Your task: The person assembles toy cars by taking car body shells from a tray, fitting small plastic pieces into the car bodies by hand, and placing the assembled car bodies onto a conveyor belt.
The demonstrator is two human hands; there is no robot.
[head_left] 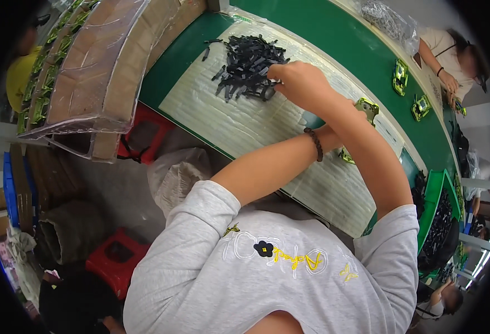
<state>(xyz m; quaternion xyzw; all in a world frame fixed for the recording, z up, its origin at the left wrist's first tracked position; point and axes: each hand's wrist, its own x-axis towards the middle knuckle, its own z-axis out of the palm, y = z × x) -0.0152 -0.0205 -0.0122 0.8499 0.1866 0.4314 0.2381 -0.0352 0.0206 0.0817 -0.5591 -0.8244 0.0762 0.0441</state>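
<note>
A pile of small black plastic parts (245, 67) lies on a white ribbed mat (228, 122) that covers a green table (184, 61). My right hand (298, 80) reaches across to the pile's right edge, its fingers pinched on a black part there. My left hand (331, 135), with a dark bead bracelet at the wrist, is mostly hidden behind my right forearm. It seems to hold a yellow-green toy car body (367, 107), which shows on both sides of that forearm.
Plastic-wrapped cardboard boxes (106, 61) stand at the left. Two more yellow-green toy cars (401, 77) sit on the far table by another person (451, 55). A green bin of black parts (439, 214) is at the right, and red stools (114, 256) are below.
</note>
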